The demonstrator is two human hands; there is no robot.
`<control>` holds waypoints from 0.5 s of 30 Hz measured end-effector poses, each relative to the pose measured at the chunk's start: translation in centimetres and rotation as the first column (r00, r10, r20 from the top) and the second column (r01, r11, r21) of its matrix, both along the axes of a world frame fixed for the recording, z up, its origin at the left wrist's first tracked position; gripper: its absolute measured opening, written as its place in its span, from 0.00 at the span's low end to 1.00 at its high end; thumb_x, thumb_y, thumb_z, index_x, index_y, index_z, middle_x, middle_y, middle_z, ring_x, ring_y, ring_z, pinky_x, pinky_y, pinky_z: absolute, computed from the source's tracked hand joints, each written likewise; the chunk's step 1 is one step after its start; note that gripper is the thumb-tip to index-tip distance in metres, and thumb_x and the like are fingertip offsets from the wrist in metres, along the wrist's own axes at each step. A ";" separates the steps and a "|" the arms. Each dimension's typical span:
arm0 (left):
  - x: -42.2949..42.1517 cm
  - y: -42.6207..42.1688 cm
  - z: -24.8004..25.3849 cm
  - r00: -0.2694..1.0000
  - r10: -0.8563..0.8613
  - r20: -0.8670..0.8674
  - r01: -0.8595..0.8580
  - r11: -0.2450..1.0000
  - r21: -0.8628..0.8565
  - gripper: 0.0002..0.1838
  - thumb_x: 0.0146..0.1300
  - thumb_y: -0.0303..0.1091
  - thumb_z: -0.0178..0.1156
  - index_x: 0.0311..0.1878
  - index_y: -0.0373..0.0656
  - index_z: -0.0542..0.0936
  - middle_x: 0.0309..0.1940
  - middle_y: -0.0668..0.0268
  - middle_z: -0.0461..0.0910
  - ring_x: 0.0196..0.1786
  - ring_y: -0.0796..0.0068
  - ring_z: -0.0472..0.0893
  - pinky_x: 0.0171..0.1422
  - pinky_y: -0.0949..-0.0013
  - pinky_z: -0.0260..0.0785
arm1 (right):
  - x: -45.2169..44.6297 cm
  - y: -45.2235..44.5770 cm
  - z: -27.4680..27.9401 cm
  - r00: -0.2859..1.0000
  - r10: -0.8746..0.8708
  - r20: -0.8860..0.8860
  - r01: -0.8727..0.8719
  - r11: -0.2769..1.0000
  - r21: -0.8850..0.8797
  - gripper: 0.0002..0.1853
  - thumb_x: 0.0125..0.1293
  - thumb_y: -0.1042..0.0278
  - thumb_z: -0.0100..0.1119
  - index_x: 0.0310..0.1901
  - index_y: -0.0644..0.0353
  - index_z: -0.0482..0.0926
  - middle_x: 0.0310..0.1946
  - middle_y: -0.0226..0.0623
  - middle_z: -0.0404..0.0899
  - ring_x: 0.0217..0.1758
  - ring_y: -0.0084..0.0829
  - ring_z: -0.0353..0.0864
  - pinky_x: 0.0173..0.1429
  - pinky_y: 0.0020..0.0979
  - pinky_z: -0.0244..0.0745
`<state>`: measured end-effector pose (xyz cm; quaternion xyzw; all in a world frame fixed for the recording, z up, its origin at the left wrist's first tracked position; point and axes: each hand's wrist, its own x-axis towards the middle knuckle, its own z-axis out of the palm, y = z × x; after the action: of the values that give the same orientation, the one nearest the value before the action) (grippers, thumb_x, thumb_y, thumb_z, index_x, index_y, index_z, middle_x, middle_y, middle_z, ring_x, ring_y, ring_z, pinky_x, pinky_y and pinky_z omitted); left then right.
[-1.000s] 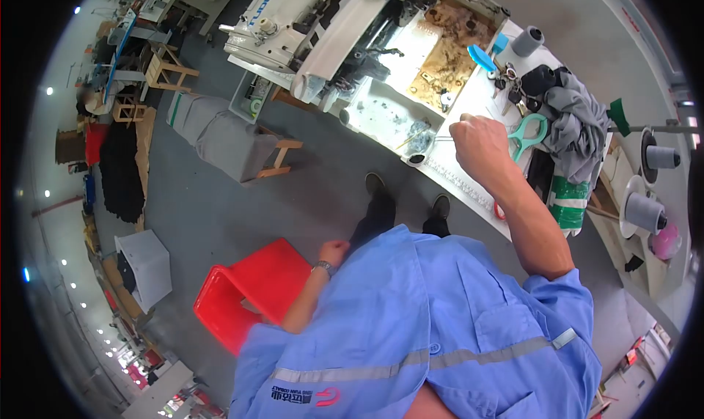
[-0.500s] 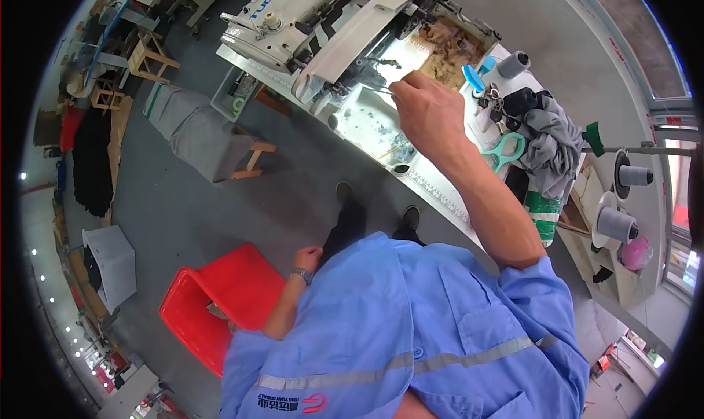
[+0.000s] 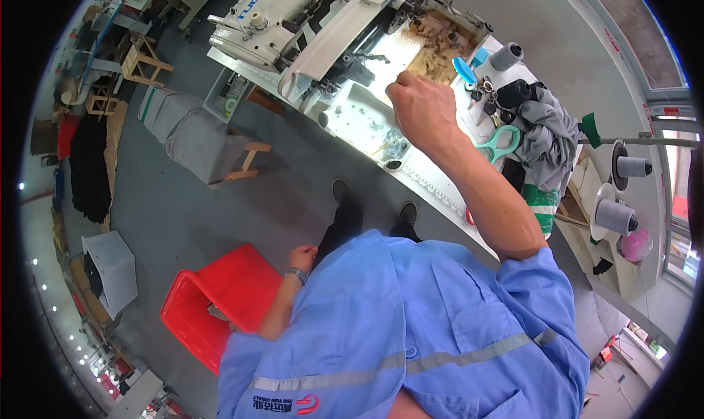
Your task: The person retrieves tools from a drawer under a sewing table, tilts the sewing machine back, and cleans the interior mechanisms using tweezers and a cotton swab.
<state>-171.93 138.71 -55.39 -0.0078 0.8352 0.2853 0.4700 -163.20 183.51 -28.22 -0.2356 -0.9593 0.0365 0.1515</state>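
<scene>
My right hand (image 3: 424, 112) is closed, knuckles up, above the open bed of a white sewing machine (image 3: 257, 23) marked TUDOR. The machine head is tipped back, baring the mechanism on its underside (image 3: 359, 60). Whatever the fingers pinch is hidden behind the hand. Below and left of it lies a brightly lit, stained white oil pan (image 3: 359, 118). My left hand (image 3: 302, 258), with a watch on the wrist, hangs beside my thigh, fingers curled in, nothing visible in them.
Right of the hand lie turquoise-handled scissors (image 3: 501, 142), keys (image 3: 487, 87), a grey thread cone (image 3: 506, 56) and crumpled grey cloth (image 3: 550, 137). A red plastic chair (image 3: 227, 287) stands behind me on the left. A cloth-covered bench (image 3: 198, 137) sits on the floor beyond.
My right hand has shifted slightly up the view over the machine bed. A thin rod seen earlier at its fingertips no longer shows. The left hand stays by the thigh.
</scene>
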 end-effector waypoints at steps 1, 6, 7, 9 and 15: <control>0.0 0.0 0.1 1.000 -0.002 0.001 0.002 1.000 -0.001 0.13 0.60 0.36 0.64 0.43 0.37 0.84 0.29 0.66 0.84 0.26 0.80 0.77 0.32 0.74 0.70 | 0.3 -0.1 -0.2 1.000 -0.002 0.001 0.002 1.000 -0.001 0.03 0.55 0.71 0.57 0.28 0.57 0.80 0.29 0.34 0.79 0.32 0.36 0.81 0.33 0.36 0.76; 0.2 0.1 0.6 0.999 0.042 0.005 -0.042 0.999 -0.006 0.12 0.59 0.32 0.64 0.42 0.35 0.84 0.26 0.67 0.81 0.26 0.79 0.76 0.31 0.73 0.69 | 1.2 0.1 -0.9 0.958 0.035 -0.283 -0.041 0.999 -0.015 0.02 0.56 0.72 0.60 0.31 0.56 0.81 0.29 0.31 0.78 0.33 0.34 0.80 0.34 0.34 0.75; 0.1 0.2 0.5 0.999 0.039 0.004 -0.039 0.999 -0.007 0.12 0.59 0.32 0.64 0.42 0.35 0.84 0.26 0.67 0.81 0.26 0.79 0.76 0.31 0.73 0.69 | 1.1 0.4 -1.0 0.958 0.031 -0.284 -0.038 0.999 -0.017 0.02 0.56 0.72 0.60 0.31 0.56 0.81 0.29 0.31 0.78 0.33 0.34 0.80 0.34 0.34 0.75; 0.1 0.4 0.9 1.000 0.014 0.011 -0.014 1.000 0.010 0.12 0.59 0.32 0.64 0.42 0.35 0.84 0.27 0.67 0.81 0.26 0.78 0.76 0.32 0.73 0.69 | 0.9 0.7 -1.2 0.949 0.060 -0.309 -0.057 0.998 0.019 0.02 0.56 0.71 0.60 0.32 0.55 0.81 0.29 0.30 0.78 0.32 0.33 0.80 0.34 0.33 0.75; 0.3 0.4 1.1 0.996 0.080 0.032 -0.080 0.997 0.002 0.13 0.59 0.32 0.64 0.44 0.34 0.83 0.28 0.65 0.82 0.28 0.78 0.76 0.34 0.73 0.70 | 1.5 0.9 -1.6 0.963 0.072 -0.260 -0.077 0.997 -0.009 0.02 0.56 0.71 0.60 0.31 0.56 0.81 0.29 0.31 0.78 0.32 0.33 0.80 0.34 0.33 0.75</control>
<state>-171.66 139.13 -54.28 -0.0449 0.8261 0.3051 0.4716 -161.73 184.44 -29.80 -0.1938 -0.9390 0.0819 0.2722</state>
